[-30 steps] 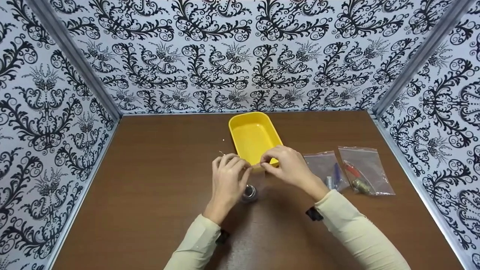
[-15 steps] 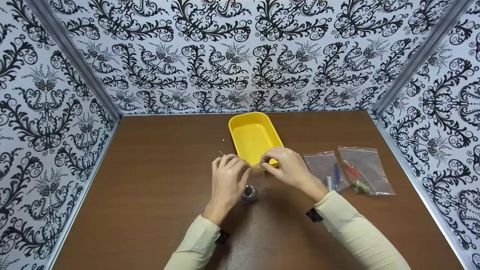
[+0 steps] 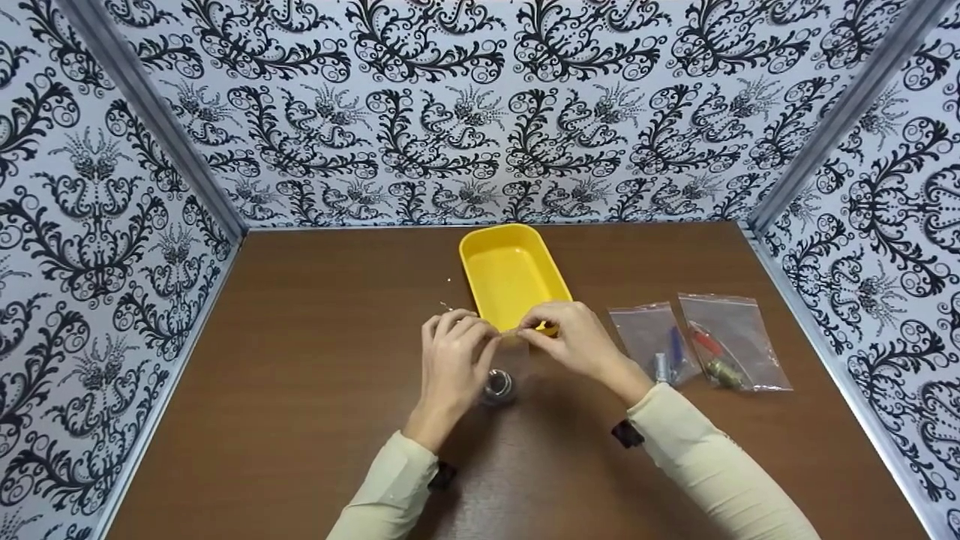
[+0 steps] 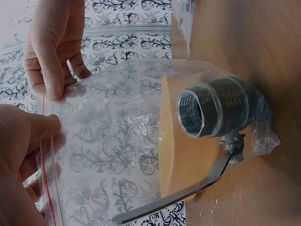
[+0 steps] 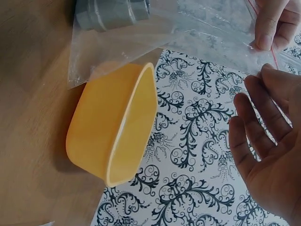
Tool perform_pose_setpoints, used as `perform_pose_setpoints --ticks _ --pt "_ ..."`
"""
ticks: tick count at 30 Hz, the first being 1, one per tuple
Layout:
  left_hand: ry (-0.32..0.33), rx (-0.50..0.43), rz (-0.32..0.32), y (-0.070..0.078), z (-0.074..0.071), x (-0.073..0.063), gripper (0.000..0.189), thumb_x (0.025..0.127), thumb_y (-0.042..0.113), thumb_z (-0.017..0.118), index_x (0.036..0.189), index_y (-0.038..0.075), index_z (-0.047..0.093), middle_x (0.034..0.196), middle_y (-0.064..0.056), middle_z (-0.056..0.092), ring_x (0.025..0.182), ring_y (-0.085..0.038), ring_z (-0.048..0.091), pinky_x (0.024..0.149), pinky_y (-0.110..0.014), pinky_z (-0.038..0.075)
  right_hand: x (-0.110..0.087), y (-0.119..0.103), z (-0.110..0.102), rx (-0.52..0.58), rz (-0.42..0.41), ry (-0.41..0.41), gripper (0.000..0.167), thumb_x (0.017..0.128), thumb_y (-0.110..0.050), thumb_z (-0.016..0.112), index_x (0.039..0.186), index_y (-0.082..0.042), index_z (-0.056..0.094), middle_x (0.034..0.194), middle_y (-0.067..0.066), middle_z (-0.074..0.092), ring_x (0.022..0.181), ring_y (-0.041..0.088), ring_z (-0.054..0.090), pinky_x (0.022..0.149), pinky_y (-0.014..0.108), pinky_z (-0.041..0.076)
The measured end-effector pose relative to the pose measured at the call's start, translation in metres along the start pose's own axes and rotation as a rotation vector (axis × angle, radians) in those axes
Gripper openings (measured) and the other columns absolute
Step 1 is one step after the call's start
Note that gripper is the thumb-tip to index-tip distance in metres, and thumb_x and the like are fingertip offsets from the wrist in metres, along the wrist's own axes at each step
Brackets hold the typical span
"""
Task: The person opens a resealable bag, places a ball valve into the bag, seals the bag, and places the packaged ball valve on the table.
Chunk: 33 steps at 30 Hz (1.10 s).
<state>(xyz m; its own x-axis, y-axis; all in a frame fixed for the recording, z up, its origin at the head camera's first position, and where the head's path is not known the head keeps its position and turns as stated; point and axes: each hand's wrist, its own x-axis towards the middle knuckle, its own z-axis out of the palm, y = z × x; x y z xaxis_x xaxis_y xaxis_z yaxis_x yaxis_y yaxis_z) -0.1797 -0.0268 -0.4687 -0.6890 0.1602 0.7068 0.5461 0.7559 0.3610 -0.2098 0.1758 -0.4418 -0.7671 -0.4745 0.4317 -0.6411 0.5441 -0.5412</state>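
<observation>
A clear zip bag (image 4: 108, 103) with a red line along its top edge stands upright, its lower end on the table. Inside lies a metal ball valve (image 4: 221, 106) with a threaded opening and a long lever handle (image 4: 174, 197). My left hand (image 3: 454, 356) pinches the bag's top edge between thumb and fingers. Close beside it, my right hand (image 3: 581, 341) pinches the same edge with thumb and index finger; its other fingers are spread in the right wrist view. From above, the valve shows as a round metal end beside my left hand.
A yellow tray (image 3: 510, 274) stands just beyond the hands. To the right lie two more zip bags, one with a blue-handled metal part (image 3: 661, 366), the other with a red-handled brass part (image 3: 721, 369). Small bits (image 3: 448, 280) lie left of the tray. Patterned walls enclose the table (image 3: 322, 315).
My right hand has come slightly nearer the body along the bag's top edge. The left hand stays almost in place, and the bag with the valve stands as before.
</observation>
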Motion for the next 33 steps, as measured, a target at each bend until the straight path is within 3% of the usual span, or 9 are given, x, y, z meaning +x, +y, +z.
perform_pose_setpoints --ticks 5,9,15,21,26,33 --pt "0.007 -0.011 0.004 -0.001 0.0 0.0 0.006 0.082 0.022 0.076 0.084 0.021 0.071 0.089 0.007 0.072 0.103 -0.017 0.061 0.098 -0.044 0.036 -0.007 0.004 0.006 0.09 0.05 -0.094 0.021 0.086 -0.024 0.074 0.103 -0.012 0.072 0.095 0.0 0.073 0.081 0.013 0.066 0.073 0.029 0.056" --pt "0.01 -0.014 0.001 -0.001 0.0 -0.001 0.005 0.082 0.022 0.076 0.084 0.021 0.071 0.089 0.007 0.072 0.103 -0.017 0.061 0.099 -0.043 0.035 -0.016 0.009 0.015 0.099 0.062 -0.152 0.026 0.087 -0.024 0.073 0.11 -0.012 0.071 0.103 -0.001 0.073 0.089 0.013 0.066 0.08 0.031 0.055" --pt "0.019 -0.025 0.005 -0.001 0.001 -0.002 0.007 0.08 0.022 0.078 0.083 0.02 0.072 0.088 0.008 0.072 0.103 -0.016 0.061 0.098 -0.043 0.036 -0.027 0.018 0.032 0.19 0.099 -0.124 0.01 0.091 -0.012 0.067 0.1 -0.008 0.069 0.095 0.003 0.073 0.086 0.012 0.066 0.08 0.03 0.056" --pt "0.029 -0.053 0.008 -0.001 0.001 -0.003 0.007 0.081 0.023 0.077 0.083 0.019 0.072 0.087 0.007 0.072 0.103 -0.017 0.061 0.098 -0.043 0.035 -0.039 0.029 0.049 0.253 0.121 -0.152 0.027 0.093 -0.019 0.066 0.12 -0.014 0.067 0.117 -0.001 0.071 0.109 0.013 0.066 0.094 0.034 0.054" --pt "0.031 -0.072 0.011 -0.002 0.001 -0.004 0.006 0.082 0.024 0.076 0.083 0.02 0.072 0.087 0.008 0.072 0.103 -0.016 0.061 0.098 -0.042 0.035 -0.046 0.035 0.058 0.315 0.181 -0.136 0.023 0.095 -0.019 0.062 0.116 -0.016 0.071 0.114 -0.002 0.072 0.108 0.011 0.067 0.094 0.032 0.053" --pt "0.004 -0.095 -0.01 -0.003 0.0 -0.005 0.006 0.085 0.026 0.073 0.086 0.02 0.072 0.089 0.008 0.073 0.105 -0.015 0.061 0.1 -0.041 0.034 -0.05 0.037 0.06 0.361 0.183 -0.124 0.026 0.094 -0.016 0.063 0.119 -0.014 0.07 0.116 0.0 0.072 0.108 0.015 0.067 0.094 0.029 0.053"
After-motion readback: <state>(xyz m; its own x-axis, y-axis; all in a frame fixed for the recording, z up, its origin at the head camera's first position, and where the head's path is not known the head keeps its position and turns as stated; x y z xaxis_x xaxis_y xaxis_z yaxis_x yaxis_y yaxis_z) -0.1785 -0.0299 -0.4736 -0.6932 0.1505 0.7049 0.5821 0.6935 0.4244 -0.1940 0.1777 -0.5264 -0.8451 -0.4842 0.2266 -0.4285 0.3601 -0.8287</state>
